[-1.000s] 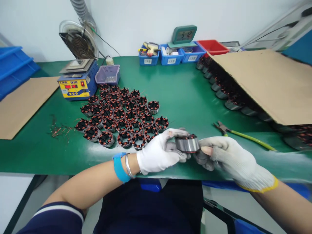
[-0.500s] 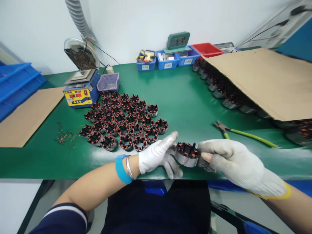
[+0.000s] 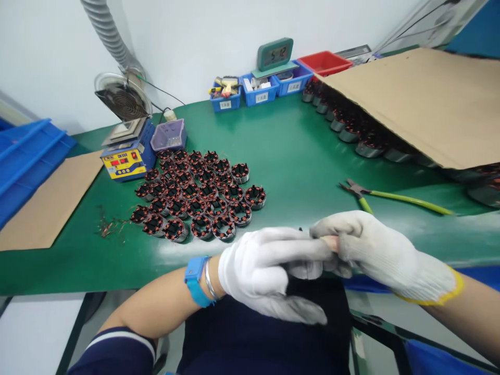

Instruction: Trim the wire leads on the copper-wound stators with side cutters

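My right hand [image 3: 363,247], in a white knit glove with a bare thumb tip, is closed around the right side of a motor stator. Most of that stator is hidden behind my hands; only a small black tip [image 3: 300,229] shows above the fingers. Over its front lies my gloved left hand [image 3: 269,271], fingers stretched toward the right hand and thumb apart below. Whether wire lies between the fingertips cannot be made out. To the left stand rows of wound stators [image 3: 199,192] with copper coils. Green-handled cutters [image 3: 390,195] lie open beyond my right hand.
Wire scraps [image 3: 111,226] lie at the left. Behind the stators are a blue-yellow soldering unit [image 3: 125,161] and a purple bin [image 3: 169,136]. Small blue bins [image 3: 226,104] and a clock [image 3: 275,54] stand at the back. Cardboard [image 3: 422,109] covers more stators at the right.
My left hand has swung right and across the front of the stator, now covering it. My right hand keeps its hold near the same place. The view has shifted slightly.
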Demonstrator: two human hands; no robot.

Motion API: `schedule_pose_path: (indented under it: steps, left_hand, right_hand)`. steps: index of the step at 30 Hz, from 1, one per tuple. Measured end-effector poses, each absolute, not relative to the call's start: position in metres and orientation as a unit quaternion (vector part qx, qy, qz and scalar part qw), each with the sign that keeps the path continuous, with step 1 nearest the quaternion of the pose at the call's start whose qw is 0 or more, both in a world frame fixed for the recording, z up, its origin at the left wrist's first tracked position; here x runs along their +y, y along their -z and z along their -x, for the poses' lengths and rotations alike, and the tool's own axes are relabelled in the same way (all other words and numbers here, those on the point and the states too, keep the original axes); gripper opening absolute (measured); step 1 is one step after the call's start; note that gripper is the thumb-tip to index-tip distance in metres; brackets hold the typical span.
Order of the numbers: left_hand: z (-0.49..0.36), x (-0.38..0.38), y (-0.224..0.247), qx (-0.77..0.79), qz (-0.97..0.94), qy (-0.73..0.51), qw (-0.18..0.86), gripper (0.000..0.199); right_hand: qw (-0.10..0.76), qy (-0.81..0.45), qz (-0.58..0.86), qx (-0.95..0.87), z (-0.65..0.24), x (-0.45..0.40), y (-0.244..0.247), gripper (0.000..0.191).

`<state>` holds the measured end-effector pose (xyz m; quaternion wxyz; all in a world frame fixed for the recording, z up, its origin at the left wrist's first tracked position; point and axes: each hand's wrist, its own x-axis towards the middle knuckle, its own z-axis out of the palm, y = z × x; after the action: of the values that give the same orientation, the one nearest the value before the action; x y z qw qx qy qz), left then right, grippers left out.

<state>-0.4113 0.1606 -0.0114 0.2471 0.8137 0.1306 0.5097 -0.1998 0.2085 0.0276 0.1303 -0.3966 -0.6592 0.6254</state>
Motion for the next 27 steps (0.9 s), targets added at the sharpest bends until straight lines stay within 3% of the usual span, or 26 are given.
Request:
schedule_pose_path:
  steps: [3, 5, 7, 10, 12, 15, 18, 20, 23, 27]
  left_hand:
    - [0.408, 0.155, 0.015, 0.272, -0.759, -0.521, 0.282, 0.042]
    - [0.404, 0.152, 0.016, 0.384, -0.721, -0.452, 0.358, 0.035]
    - [0.401, 0.152, 0.017, 0.435, -0.718, -0.399, 0.37, 0.031]
    - [0.401, 0.156, 0.022, 0.439, -0.74, -0.437, 0.262, 0.044]
    - [0.401, 0.16, 0.027, 0.429, -0.754, -0.461, 0.186, 0.048]
    - [0.4, 0.163, 0.032, 0.437, -0.762, -0.461, 0.125, 0.043]
    - [0.397, 0.161, 0.032, 0.445, -0.765, -0.446, 0.133, 0.041]
    - [0.395, 0.159, 0.031, 0.456, -0.762, -0.438, 0.142, 0.04]
    - [0.394, 0.157, 0.029, 0.478, -0.756, -0.416, 0.167, 0.044]
    - [0.393, 0.157, 0.03, 0.513, -0.743, -0.385, 0.193, 0.047]
  right_hand:
    - [0.13, -0.583, 0.373, -0.71, 0.197, 0.206, -0.028, 0.056]
    - [0.136, -0.543, 0.363, -0.745, 0.197, 0.205, -0.025, 0.053]
    - [0.143, -0.57, 0.367, -0.721, 0.2, 0.205, -0.02, 0.05]
    - [0.152, -0.669, 0.381, -0.62, 0.205, 0.206, -0.013, 0.051]
    - [0.142, -0.663, 0.383, -0.627, 0.205, 0.209, -0.012, 0.053]
    - [0.175, -0.412, 0.385, -0.807, 0.195, 0.216, -0.015, 0.045]
    - [0.245, -0.064, 0.285, -0.924, 0.188, 0.216, -0.016, 0.037]
    - [0.237, 0.061, 0.213, -0.946, 0.188, 0.212, -0.014, 0.027]
    - [0.173, 0.124, 0.177, -0.961, 0.187, 0.209, -0.01, 0.027]
    - [0.128, 0.099, 0.197, -0.967, 0.161, 0.218, -0.007, 0.029]
